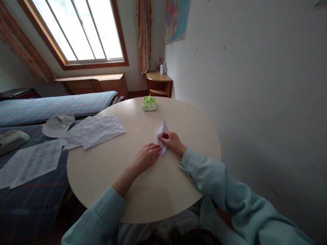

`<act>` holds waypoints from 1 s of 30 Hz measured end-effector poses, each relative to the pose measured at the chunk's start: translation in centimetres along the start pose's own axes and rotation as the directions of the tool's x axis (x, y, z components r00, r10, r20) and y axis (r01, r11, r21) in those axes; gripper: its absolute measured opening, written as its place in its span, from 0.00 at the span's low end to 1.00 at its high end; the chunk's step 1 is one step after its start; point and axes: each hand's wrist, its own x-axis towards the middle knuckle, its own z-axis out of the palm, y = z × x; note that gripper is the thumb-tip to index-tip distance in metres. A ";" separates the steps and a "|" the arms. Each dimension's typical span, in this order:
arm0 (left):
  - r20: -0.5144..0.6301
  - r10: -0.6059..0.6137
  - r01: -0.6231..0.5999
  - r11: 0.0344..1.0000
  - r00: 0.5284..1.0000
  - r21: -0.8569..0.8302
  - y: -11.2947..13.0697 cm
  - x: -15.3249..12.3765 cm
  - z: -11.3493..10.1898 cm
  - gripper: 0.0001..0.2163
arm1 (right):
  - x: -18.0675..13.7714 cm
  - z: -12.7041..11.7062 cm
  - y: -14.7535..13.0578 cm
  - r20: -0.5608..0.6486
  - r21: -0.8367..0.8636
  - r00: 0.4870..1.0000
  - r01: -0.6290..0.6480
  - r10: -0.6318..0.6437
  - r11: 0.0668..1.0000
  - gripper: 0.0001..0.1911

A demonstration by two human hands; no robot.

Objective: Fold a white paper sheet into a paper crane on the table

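A small piece of folded white paper (162, 127), pointed at its top and bottom ends, lies on the round cream table (143, 204). My right hand (172, 141) comes in from the right and pinches the paper near its middle between thumb and fingers. From the left, my left hand (146, 156) lies flat on the tabletop, fingers stretched out, its fingertips touching the paper's lower left edge. Part of the folded paper is hidden under my fingers.
A green and white tissue pack (149, 103) stands near the table's far edge. Creased white sheets (102, 131) overlap the left edge, beside a plaid sofa (30, 204) bearing printed sheets (38, 163) and a round whitish item (58, 125). A white wall (255, 102) rises on the right.
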 end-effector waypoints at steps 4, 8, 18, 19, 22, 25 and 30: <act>0.010 -0.013 0.013 1.000 1.000 -0.006 0.4 0.0 0.0 0.13 | 0.1 0.0 0.3 -0.001 -0.037 1.000 0.013 -0.013 0.999 0.08; 0.001 -0.008 0.008 1.000 1.000 0.000 0.1 0.0 0.2 0.13 | 0.2 0.0 0.3 -0.002 -0.038 1.000 0.013 -0.013 0.999 0.07; 0.052 0.008 -0.009 1.000 0.999 0.023 0.4 -0.1 0.3 0.13 | 0.2 0.5 0.0 -0.018 0.181 0.996 -0.088 0.093 0.979 0.14; 0.048 0.009 -0.010 1.000 0.999 0.030 0.5 -0.1 0.3 0.13 | 0.2 0.5 0.0 -0.027 0.185 0.996 -0.081 0.087 0.980 0.15; 0.037 0.022 -0.023 0.999 0.999 0.044 0.5 -0.1 0.3 0.13 | 0.2 0.6 -0.2 -0.053 0.188 0.996 -0.055 0.066 0.981 0.15; 0.028 0.033 -0.035 0.998 0.999 0.056 0.5 0.0 0.4 0.12 | 0.2 0.8 -0.3 -0.090 0.268 0.994 -0.042 0.069 0.963 0.09; 0.036 0.034 -0.036 0.997 0.999 0.062 0.7 0.1 0.2 0.13 | 0.4 1.2 -0.2 -0.049 0.403 0.994 -0.067 0.095 0.913 0.10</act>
